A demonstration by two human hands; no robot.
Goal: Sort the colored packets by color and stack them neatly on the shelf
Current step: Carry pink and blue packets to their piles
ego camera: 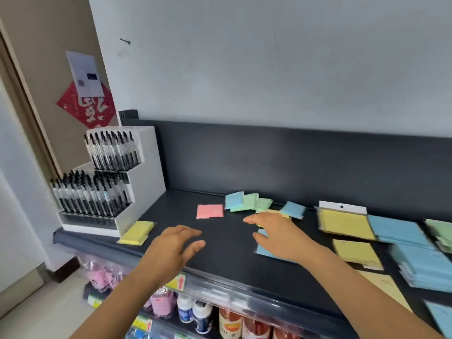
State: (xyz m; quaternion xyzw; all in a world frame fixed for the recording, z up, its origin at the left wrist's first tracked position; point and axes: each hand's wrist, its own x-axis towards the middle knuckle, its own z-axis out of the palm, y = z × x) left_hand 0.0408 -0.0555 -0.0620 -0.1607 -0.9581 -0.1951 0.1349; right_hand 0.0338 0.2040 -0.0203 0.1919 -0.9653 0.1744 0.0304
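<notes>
Two bare forearms reach forward and up from bottom of view, left from lower left, right from lower right. Left hand (175, 245) palm down, fingers extended and loosely together, pointing right and away, thumb spread apart below them; nothing held. Right hand (274, 234) palm down, fingers stretched toward left, slightly splayed, thumb tucked low beneath; whether it grips anything cannot be told. Hands near each other, apart, wrists straight. Fingertips slightly blurred.

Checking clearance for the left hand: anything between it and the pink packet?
Nothing. In the head view, only bare dark shelf shows between the left hand and the pink packet. The hand is empty, fingers spread, hovering short of it.
</notes>
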